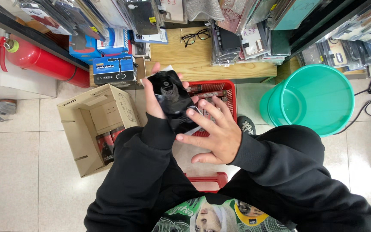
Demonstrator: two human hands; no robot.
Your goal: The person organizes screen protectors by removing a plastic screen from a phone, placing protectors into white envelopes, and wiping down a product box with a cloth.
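A pale tiled floor point(18, 172) runs beneath a light wooden shelf point(194, 60) crowded with hanging plastic-wrapped packages in grey, black and teal. On the shelf's left end sits a blue rectangular cardboard box point(114, 68) with a black stand pictured on it, and a pair of black-framed glasses point(196, 36) lies further back. A red fire extinguisher point(39, 58) lies at the left wall, an open brown cardboard carton point(93, 124) stands on the floor with dark red-labelled packs inside, and a teal plastic bucket point(312, 99) stands at right. Over a red plastic basket point(217, 92), the left hand point(153, 101) grasps a glossy black flat package point(174, 99) from its left edge, thumb across the top, while the right hand point(215, 131) lies open with spread fingers, fingertips touching the package's lower right side.
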